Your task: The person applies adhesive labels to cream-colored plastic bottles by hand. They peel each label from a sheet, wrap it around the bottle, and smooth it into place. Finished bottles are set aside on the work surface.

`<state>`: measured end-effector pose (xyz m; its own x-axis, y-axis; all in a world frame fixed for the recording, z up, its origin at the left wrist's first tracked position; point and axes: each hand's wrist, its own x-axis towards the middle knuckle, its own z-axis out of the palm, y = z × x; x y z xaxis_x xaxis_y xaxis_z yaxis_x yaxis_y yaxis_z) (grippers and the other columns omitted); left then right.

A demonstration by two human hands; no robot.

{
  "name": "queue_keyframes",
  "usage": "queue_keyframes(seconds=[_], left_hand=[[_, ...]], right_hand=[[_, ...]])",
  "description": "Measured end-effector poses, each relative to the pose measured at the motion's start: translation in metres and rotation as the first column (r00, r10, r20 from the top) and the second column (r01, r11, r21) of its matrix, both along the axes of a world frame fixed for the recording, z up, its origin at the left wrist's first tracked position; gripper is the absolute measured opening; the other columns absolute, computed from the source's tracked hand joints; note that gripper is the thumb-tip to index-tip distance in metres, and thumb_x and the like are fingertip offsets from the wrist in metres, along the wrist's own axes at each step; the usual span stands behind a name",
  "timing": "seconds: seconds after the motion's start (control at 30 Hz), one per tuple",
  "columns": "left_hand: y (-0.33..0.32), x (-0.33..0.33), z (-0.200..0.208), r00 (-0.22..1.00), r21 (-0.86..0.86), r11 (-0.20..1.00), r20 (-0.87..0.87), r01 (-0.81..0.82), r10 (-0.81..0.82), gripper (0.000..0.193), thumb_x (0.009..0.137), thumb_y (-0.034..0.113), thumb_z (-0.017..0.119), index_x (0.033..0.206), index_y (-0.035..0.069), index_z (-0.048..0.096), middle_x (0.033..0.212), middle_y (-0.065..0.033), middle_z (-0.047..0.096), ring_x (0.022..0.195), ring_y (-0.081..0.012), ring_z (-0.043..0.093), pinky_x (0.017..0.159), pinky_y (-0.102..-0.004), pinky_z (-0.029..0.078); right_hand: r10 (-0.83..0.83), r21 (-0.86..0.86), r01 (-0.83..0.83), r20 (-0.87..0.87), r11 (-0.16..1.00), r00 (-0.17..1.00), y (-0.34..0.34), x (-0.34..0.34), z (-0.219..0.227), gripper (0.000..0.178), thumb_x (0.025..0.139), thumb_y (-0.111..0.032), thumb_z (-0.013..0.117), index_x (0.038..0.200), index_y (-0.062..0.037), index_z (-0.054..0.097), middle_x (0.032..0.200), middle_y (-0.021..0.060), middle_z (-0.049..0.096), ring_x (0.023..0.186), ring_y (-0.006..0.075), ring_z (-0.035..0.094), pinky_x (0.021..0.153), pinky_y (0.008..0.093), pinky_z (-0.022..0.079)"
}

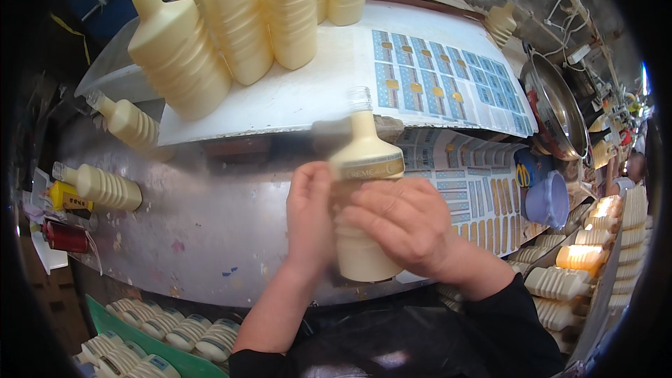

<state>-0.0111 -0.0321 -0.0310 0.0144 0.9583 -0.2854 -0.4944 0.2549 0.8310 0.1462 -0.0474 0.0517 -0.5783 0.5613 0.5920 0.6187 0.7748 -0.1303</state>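
Holding between both hands a pale cream, ridged plastic bottle with a clear threaded neck (pixel 364 148), nearly upright, just in front of the near edge of the flat white board (pixel 301 98). Pressing, judging by the pose, a shiny gold printed band (pixel 381 168) flat below the shoulder. With the right hand (pixel 406 220), reaching across the front, fingers close together and laid over the body beneath the band, thumb hidden. With the left hand (pixel 310 203), touching the left side or nearly so, fingers bent and drawn together; cannot tell, through the blur, whether pinching the band's end or only steadying.

Keep the bottle firm with one palm while smoothing with the other. Work outward from the band's middle, using finger pads rather than nails, to chase out air. Follow the shoulder line to stay level. Avoid squeezing hard, so as not to flex the wall and wrinkle the band. Press the ends last. Stay clear of the blue-and-gold printed paper sheets (pixel 420 73) on the board's right part, and of the upright pale cream ridged bottles (pixel 182 49) on its left.
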Motion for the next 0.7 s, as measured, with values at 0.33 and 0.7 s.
queue_keyframes(seconds=[0.33,0.7], left_hand=[[-0.008,-0.003,0.004,0.993,0.057,0.998,0.118,-0.014,0.007,0.044,0.115,0.030,0.029,0.127,-0.001,0.058,0.120,-0.0135,0.064,0.109,-0.0191,0.062,0.100,-0.0346,0.050],[-0.012,-0.004,0.008,0.946,-0.008,0.999,0.322,0.032,-0.027,0.054,0.115,0.038,0.024,0.132,0.000,0.057,0.128,-0.0122,0.061,0.120,-0.0220,0.058,0.108,-0.0383,0.045]], right_hand=[[-0.035,0.058,0.029,0.108,0.998,0.994,-0.004,-0.026,0.007,0.036,0.072,-0.010,0.067,0.105,0.0033,0.070,0.103,0.0126,0.068,0.092,0.0240,0.068,0.071,0.0346,0.050],[-0.074,-0.024,0.077,0.123,0.997,0.990,0.001,-0.033,0.011,0.036,0.072,-0.009,0.065,0.107,-0.0007,0.070,0.101,0.0084,0.067,0.091,0.0218,0.067,0.073,0.0351,0.048]])
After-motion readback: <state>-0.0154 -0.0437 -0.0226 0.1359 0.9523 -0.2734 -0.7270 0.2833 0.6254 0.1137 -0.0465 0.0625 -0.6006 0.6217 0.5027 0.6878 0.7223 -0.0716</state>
